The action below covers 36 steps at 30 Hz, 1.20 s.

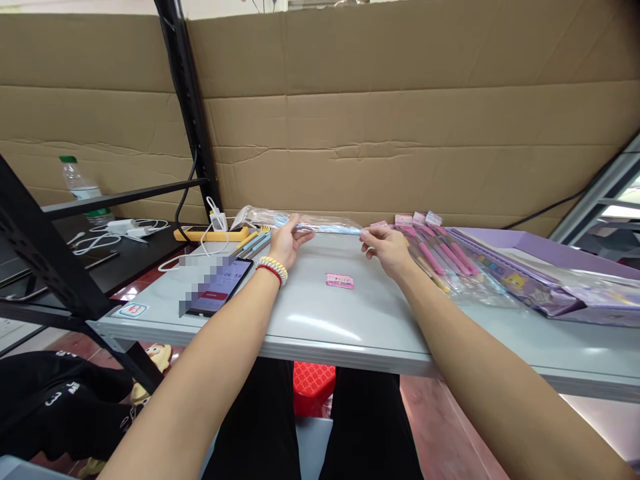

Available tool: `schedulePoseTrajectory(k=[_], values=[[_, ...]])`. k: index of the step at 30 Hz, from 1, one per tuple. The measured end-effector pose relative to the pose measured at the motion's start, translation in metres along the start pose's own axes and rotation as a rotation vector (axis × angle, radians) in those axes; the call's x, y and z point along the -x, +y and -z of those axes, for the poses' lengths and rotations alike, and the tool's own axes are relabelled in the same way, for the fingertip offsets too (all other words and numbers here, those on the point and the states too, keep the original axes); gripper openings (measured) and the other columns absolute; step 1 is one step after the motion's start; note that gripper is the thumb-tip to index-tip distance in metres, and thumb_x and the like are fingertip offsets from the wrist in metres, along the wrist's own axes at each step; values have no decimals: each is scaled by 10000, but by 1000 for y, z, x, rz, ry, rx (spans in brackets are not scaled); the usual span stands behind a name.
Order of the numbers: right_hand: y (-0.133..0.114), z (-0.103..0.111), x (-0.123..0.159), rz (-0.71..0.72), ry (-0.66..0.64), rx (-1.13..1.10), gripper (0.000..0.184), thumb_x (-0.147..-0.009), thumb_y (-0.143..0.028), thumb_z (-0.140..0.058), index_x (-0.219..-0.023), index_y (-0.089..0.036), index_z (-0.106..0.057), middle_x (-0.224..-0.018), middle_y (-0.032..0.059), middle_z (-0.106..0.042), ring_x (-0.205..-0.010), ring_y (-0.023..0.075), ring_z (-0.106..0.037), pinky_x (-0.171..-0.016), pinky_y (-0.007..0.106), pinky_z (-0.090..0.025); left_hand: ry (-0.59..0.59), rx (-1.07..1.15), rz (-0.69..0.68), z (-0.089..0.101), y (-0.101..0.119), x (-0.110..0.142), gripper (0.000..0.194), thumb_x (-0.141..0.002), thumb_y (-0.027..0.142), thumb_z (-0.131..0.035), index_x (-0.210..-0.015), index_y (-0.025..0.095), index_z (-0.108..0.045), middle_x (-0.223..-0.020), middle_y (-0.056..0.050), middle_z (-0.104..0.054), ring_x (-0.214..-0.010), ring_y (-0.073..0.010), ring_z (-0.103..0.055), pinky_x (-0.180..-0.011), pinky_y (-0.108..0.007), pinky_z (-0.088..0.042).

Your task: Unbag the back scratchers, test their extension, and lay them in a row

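A long clear plastic bag (pixel 333 225) with light blue parts stretches between my hands near the back of the table. My right hand (pixel 387 248) pinches its right end between thumb and fingertips, the other fingers curled. Around its middle is my left hand (pixel 287 245), thumb above and fingers partly extended below; the exact grip is partly hidden. More clear plastic shows behind the left hand. On the table between my forearms lies a small pink printed card (pixel 339 281).
Bagged pink pens (pixel 450 257) with header cards lie right, beside an open purple box (pixel 537 283). Left are a phone (pixel 220 290), several slim yellow, blue and grey sticks (pixel 254 243), and a yellow power strip (pixel 213 235) with white cables. A cardboard wall (pixel 350 120) stands behind.
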State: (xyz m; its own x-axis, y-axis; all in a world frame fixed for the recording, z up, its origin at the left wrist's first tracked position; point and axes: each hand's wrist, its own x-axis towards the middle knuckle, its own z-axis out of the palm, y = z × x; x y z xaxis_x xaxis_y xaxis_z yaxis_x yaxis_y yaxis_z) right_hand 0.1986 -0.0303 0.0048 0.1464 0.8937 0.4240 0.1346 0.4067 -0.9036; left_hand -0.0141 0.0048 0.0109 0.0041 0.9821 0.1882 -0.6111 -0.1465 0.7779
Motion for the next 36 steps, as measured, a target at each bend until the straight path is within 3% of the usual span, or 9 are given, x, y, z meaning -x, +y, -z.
schedulePoseTrajectory(k=[3,8,15,18,20,22,25,30,36], values=[[2,7,-4,-60,87,-148,337,-543,-364,-773,-741,-156,-596,-643,-1,-561,-489,90,-519,-361,199,-372,133,24,-74,7,4,-7,121,-758,182,-643,-770,158,-525,-626,28,-614,-544,-88,-602,-698,-286,-561],[3,15,-5,-196,98,-267,244,-616,-290,-704,-725,-174,-519,-624,23,-606,-453,108,-536,-343,199,-356,117,8,-53,12,7,-10,105,-795,187,-606,-751,150,-517,-642,16,-629,-579,-93,-624,-743,-303,-546],[-2,18,2,-379,-352,-62,303,-580,-324,-779,-692,-136,-570,-567,26,-558,-399,66,-427,-334,188,-207,39,-74,-38,6,2,-5,73,-801,159,-588,-790,137,-519,-672,-6,-637,-574,-102,-616,-667,-294,-542],[1,24,0,-435,-412,-48,280,-623,-326,-754,-705,-121,-583,-508,-4,-474,-394,48,-354,-354,191,-209,252,-104,-135,8,5,-9,145,-773,110,-551,-900,157,-500,-665,21,-608,-539,-100,-599,-531,-222,-499],[4,29,-4,-463,-312,-82,219,-690,-303,-691,-744,-117,-587,-477,-32,-400,-385,41,-295,-356,189,-192,465,-86,-227,12,10,-12,304,-739,72,-516,-1020,176,-463,-661,41,-591,-514,-94,-582,-469,-186,-453],[7,35,-8,-466,-148,-127,157,-763,-279,-602,-783,-126,-579,-474,-45,-361,-377,41,-261,-352,187,-176,526,-41,-252,16,16,-14,395,-718,65,-489,-1091,183,-436,-651,47,-589,-487,-93,-566,-445,-179,-432],[7,39,-10,-411,8,-264,82,-799,-243,-552,-803,-162,-544,-526,-33,-407,-400,53,-329,-367,183,-245,238,-15,-113,17,21,-8,341,-715,96,-481,-1048,167,-489,-590,35,-590,-447,-104,-557,-430,-191,-420],[-7,34,-3,-337,-137,-433,257,-674,-238,-699,-745,-205,-455,-599,-30,-504,-464,80,-450,-444,214,-375,-448,-227,322,4,20,15,245,-679,100,-568,-920,136,-600,-542,1,-604,-435,-102,-545,-438,-199,-417],[-18,1,12,-383,-318,-347,403,-586,-358,-776,-692,-204,-419,-676,19,-611,-411,85,-431,-318,202,-217,-822,-461,556,-8,14,31,217,-651,81,-621,-860,125,-662,-506,9,-562,-465,-91,-538,-445,-196,-412]])
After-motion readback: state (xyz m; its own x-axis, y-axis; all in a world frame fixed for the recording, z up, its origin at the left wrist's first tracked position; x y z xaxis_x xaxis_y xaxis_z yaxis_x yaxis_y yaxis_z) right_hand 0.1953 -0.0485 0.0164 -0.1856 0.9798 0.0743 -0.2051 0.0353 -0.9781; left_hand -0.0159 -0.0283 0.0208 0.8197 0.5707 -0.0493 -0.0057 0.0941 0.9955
